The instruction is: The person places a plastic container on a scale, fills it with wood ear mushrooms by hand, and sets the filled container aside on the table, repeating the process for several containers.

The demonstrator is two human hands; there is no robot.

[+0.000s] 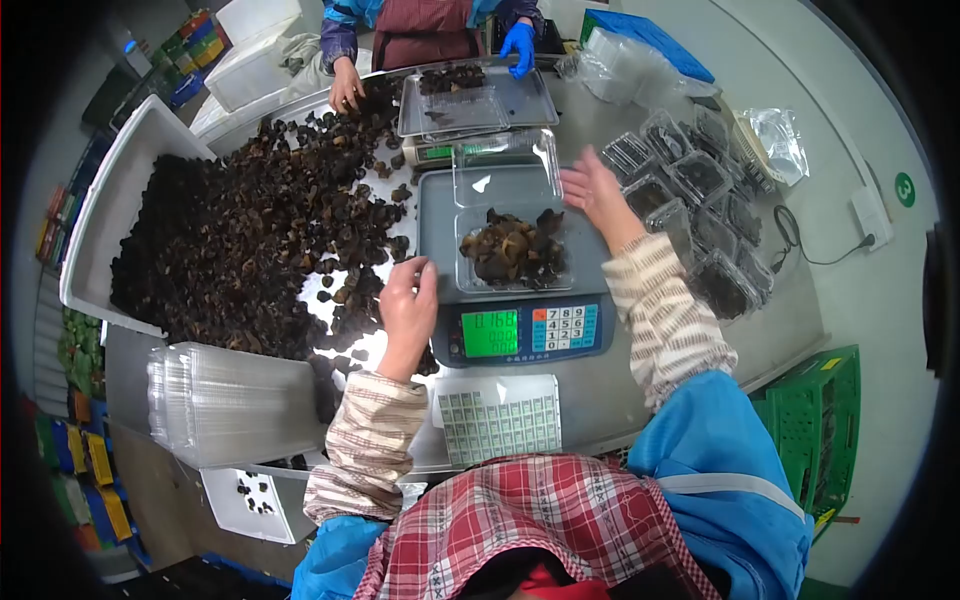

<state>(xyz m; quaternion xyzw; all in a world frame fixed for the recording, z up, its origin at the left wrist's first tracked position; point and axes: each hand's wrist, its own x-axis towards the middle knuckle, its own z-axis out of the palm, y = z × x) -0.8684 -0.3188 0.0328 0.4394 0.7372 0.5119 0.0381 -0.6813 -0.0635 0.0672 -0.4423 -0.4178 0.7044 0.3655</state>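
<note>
A clear plastic clamshell box (465,277) with its lid (500,172) raised sits on the grey pan of a digital scale (432,225). Dark brown wood ear mushrooms (508,250) fill the box's base. The scale's green display (490,333) is lit and seems to read 0.168. My right hand (598,195) has its fingers stretched out, fingertips right at the lid's right edge. Beside the pan's left edge is my left hand (406,300), fingers loosely bent and nothing visible in them, next to the loose mushrooms.
Loose mushrooms (270,220) spill from a white foam box (85,235) on the left. Stacked empty clear boxes (235,400), a label sheet (500,420) and filled boxes (697,178) surround the scale. Opposite, a co-worker's bare hand (346,86) and blue-gloved hand (519,48) flank another scale tray (535,100).
</note>
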